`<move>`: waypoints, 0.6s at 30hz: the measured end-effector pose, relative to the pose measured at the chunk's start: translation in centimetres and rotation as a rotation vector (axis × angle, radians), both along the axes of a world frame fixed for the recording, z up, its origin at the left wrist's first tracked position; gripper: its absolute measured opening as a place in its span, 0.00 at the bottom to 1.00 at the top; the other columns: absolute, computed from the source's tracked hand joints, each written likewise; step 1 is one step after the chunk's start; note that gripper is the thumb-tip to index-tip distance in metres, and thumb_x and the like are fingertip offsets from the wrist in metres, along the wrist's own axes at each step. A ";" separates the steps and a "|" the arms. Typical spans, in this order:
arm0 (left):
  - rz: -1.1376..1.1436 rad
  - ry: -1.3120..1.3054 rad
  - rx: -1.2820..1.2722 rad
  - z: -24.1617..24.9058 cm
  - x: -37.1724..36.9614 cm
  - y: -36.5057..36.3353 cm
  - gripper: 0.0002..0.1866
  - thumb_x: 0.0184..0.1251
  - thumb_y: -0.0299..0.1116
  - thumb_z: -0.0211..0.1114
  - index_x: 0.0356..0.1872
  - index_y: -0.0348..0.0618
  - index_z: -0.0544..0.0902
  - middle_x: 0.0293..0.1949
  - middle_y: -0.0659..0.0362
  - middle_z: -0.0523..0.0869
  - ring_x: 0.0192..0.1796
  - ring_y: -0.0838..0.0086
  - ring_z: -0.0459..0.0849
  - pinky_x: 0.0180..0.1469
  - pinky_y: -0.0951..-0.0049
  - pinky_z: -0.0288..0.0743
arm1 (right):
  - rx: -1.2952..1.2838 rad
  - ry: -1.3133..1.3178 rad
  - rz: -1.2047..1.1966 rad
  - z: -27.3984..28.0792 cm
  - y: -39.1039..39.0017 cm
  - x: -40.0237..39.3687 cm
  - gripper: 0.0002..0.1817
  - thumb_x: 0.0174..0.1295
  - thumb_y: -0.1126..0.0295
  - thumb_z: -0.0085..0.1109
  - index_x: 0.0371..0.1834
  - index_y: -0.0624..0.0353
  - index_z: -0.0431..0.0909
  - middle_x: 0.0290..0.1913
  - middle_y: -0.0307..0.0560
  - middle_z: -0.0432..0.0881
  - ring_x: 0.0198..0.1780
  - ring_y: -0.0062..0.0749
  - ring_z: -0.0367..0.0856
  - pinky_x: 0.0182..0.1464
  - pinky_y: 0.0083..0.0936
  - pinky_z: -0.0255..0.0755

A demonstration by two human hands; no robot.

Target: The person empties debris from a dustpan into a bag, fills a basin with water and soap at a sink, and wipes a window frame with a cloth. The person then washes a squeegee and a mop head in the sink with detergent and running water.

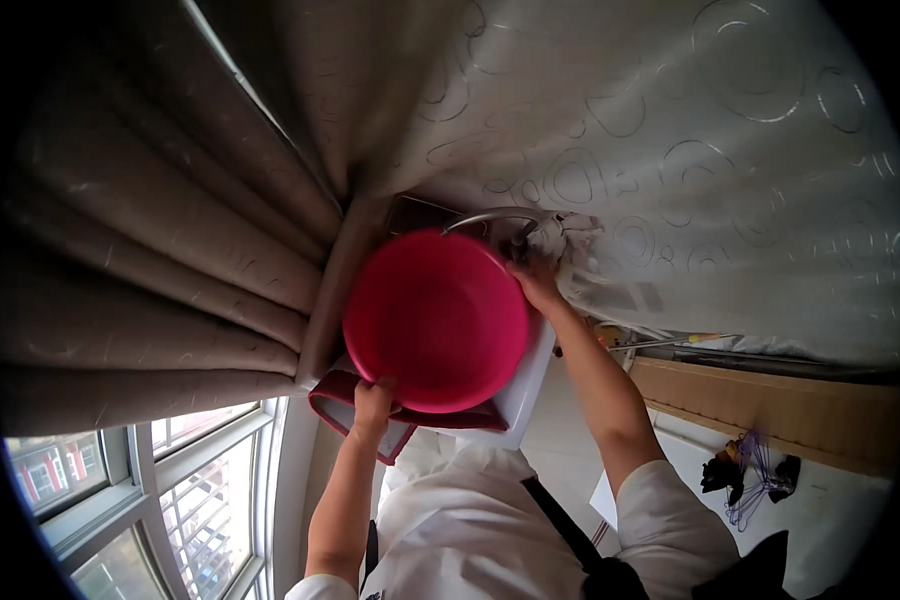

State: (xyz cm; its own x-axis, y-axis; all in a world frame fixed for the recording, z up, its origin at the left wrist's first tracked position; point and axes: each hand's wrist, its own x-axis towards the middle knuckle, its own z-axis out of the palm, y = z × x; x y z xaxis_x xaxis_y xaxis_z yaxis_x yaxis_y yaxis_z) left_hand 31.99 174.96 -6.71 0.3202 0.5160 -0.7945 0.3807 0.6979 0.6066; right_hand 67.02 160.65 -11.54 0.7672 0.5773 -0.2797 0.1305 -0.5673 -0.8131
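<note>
A round, bright pink plastic basin (438, 320) sits over a white sink (522, 395), its open side facing me and no contents visible inside. My left hand (374, 402) is closed on the near rim, the thumb lying over the edge. At the far right rim, my right hand (536, 284) grips the basin's edge, with its fingers partly hidden beside the faucet. The curved metal faucet (495, 213) arches just behind the basin. Under the near side lies a dark red cloth (335, 397) with a grey patch, draped over the sink's front edge.
Brown curtains (160, 260) hang on the left, above a bright window (210, 500). A pale curtain with ring patterns (670, 150) covers the far right. Crumpled whitish material (567, 240) lies beside the faucet. Purple hangers (755, 480) and dark items are at lower right, near a tan board (760, 412).
</note>
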 end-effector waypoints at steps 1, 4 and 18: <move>0.036 -0.005 -0.010 0.2 0.0 -0.1 0.14 0.61 0.32 0.61 0.45 0.35 0.80 0.34 0.60 0.83 0.30 0.75 0.82 0.25 0.76 0.78 | -0.027 -0.042 -0.017 -0.5 1.5 -0.3 0.35 0.62 0.46 0.60 0.67 0.58 0.69 0.61 0.63 0.77 0.63 0.53 0.74 0.64 0.39 0.66; 0.115 -0.019 -0.014 -0.1 0.8 -1.0 0.14 0.61 0.31 0.60 0.46 0.35 0.80 0.36 0.59 0.84 0.30 0.74 0.83 0.24 0.76 0.77 | 0.060 -0.088 0.027 -1.6 1.7 -0.2 0.43 0.63 0.42 0.56 0.72 0.64 0.61 0.68 0.66 0.68 0.71 0.56 0.64 0.70 0.40 0.58; 0.054 0.112 0.191 1.9 2.0 -0.5 0.16 0.63 0.31 0.59 0.49 0.33 0.79 0.40 0.55 0.86 0.33 0.71 0.86 0.23 0.75 0.79 | -0.277 -0.343 0.432 -1.0 2.7 -0.7 0.54 0.59 0.33 0.54 0.76 0.65 0.50 0.76 0.65 0.53 0.78 0.57 0.48 0.76 0.47 0.49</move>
State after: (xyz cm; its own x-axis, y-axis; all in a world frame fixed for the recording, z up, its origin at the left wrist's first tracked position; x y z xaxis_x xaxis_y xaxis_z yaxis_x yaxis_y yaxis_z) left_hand 33.94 174.47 -4.86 0.2031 0.6742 -0.7100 0.4183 0.5959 0.6855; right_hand 66.35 163.31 -12.50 0.5528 0.7971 -0.2430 0.6236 -0.5891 -0.5139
